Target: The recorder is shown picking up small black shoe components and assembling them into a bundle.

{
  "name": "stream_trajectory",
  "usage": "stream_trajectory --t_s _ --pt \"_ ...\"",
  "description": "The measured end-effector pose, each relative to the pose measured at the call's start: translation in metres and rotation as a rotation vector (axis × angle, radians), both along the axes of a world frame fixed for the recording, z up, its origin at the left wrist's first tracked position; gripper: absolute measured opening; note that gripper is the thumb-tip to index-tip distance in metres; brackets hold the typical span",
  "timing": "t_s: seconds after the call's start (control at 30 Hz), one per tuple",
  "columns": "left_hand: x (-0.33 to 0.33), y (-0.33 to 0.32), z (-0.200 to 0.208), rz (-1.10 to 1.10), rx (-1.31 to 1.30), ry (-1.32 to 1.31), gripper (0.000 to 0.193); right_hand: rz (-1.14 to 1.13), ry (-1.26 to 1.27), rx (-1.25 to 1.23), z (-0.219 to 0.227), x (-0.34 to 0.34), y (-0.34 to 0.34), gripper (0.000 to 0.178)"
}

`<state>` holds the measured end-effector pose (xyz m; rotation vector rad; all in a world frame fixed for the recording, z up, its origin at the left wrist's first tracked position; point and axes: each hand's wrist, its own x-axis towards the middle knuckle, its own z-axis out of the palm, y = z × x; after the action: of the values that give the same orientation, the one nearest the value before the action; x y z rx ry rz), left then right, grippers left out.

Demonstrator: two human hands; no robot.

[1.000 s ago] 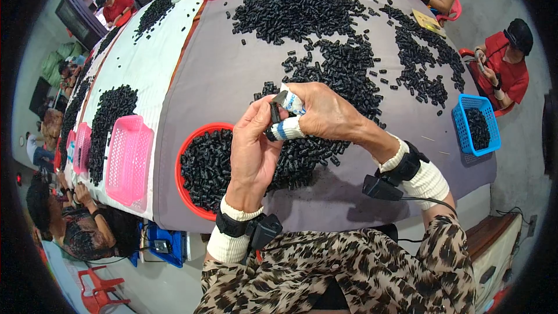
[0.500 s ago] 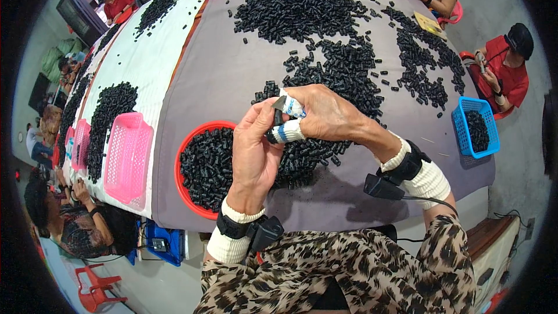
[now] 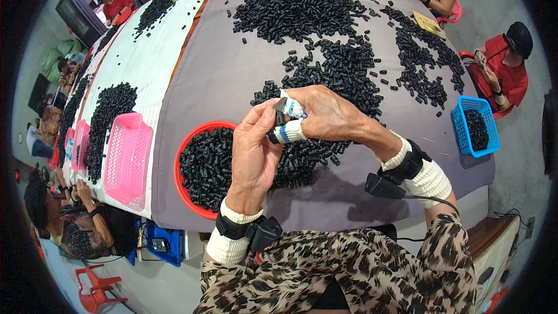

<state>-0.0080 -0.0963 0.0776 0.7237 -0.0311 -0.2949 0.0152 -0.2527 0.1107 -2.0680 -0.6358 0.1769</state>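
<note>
A: Near edge, frame centre: left hand (image 3: 253, 154) and right hand (image 3: 328, 117) are meeting above the table. Both are pinching one small black piece (image 3: 279, 117) between them. Fingers narrow, closed on it.

B: Tape on the fingers?

A: Right hand is wearing white wraps on two fingertips (image 3: 289, 132). A small grey blade-like bit (image 3: 281, 104) is sticking up by the upper wrap; can't tell which hand is gripping it.

B: How's the piece going to handle?

A: My read: light, stiff, short moulded plastic, probably smooth and slippery. Too short for anything but a fingertip pinch across its sides, leaving the end free.

B: What's under the hands?

A: Round red tray (image 3: 181, 181), lower centre-left, sitting full of the same black pieces. A loose heap (image 3: 308, 154) is lying just right of it, partly under the hands, on the grey table cover (image 3: 221, 81).

B: Further out?

A: Pink basket (image 3: 127, 157) at left on a white cover. Blue basket (image 3: 476, 126) at the right edge, holding black pieces. Big spread of black pieces (image 3: 302, 6) across the upper centre. Other people are sitting at the upper right and along the left.
</note>
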Motion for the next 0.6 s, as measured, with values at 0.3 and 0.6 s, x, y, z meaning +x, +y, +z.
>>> stream_trajectory --t_s 0.3,0.6 --pt "0.0010 0.0010 -0.0032 -0.006 0.017 -0.074 0.026 0.012 -0.018 -0.011 0.0029 -0.0020 0.0012 0.031" --pt "0.0000 0.0012 -0.0022 -0.008 0.013 -0.060 0.024 0.001 -0.030 0.025 0.0005 -0.0026 0.0031 0.035"
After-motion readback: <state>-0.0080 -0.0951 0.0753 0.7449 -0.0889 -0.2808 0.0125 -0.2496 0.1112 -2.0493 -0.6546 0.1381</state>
